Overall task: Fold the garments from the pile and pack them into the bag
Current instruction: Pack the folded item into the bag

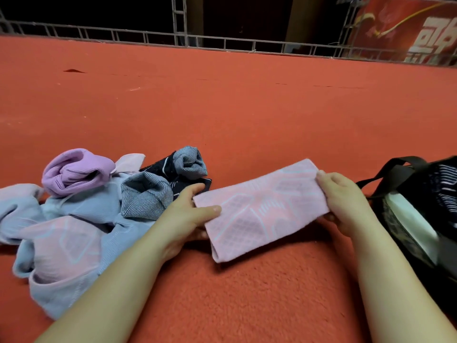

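Holding the folded pink garment (262, 209) pinched at both ends, left hand (188, 214) and right hand (346, 199) should keep the fold taut and level while carrying it into the black bag (420, 206) beside it.

You are holding a soft, matt pink knit garment (262, 209) with a woven-in pattern. Beside you the pile (81, 214) is showing ribbed lilac cloth and fine-striped denim-like fabric. The red carpet (222, 115) is looking fuzzy; the bag (420, 214) dark fabric.
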A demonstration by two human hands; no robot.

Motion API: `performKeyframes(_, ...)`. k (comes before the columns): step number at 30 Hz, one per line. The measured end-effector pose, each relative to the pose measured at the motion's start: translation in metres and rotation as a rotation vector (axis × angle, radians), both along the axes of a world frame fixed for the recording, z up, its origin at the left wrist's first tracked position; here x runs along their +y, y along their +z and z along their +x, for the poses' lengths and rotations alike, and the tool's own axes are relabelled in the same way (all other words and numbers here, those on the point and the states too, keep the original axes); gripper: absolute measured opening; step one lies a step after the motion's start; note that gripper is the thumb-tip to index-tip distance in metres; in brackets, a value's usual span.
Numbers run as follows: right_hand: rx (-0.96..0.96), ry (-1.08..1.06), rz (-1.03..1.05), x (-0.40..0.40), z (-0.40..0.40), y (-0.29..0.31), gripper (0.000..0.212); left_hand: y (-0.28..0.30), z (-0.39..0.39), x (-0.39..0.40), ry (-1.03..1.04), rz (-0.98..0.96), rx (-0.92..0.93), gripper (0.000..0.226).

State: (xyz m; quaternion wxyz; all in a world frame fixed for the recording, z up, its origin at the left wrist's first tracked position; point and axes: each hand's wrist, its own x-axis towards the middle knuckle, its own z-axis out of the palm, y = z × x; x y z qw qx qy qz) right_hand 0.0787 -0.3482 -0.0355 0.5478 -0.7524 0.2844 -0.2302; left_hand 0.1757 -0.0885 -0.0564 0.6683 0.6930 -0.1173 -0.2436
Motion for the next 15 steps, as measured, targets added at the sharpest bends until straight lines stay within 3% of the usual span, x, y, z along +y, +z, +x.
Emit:
performKeyframes(2, -0.083, -0.082, -0.009, 0.000, 0.003, -0.003, 0.030, -0.004, -0.001, 0.001, -0.081, 0.162, -0.077, 0.080)
performKeyframes(4, -0.165, -0.024, 0.087, 0.010, 0.006, -0.005, 0.019, -0.006, -0.004, -0.001, -0.103, 0.318, -0.242, 0.086)
performKeyframes(6, -0.239, 0.137, 0.218, 0.023, 0.010, -0.003, 0.011, -0.008, -0.008, -0.004, -0.066, 0.332, -0.414, 0.067)
performKeyframes(9, -0.256, 0.322, 0.288, 0.037, 0.011, 0.001, 0.031, 0.005, -0.015, -0.001, 0.007, 0.397, -0.719, 0.027)
performKeyframes(12, -0.193, 0.452, 0.260, 0.054, 0.008, 0.000, 0.035, 0.011, -0.021, 0.005, -0.064, 0.481, -0.763, 0.033)
performKeyframes(15, -0.014, 0.594, 0.200, 0.074, 0.004, 0.000, 0.031, 0.007, -0.019, 0.000, -0.058, 0.445, -0.784, 0.018)
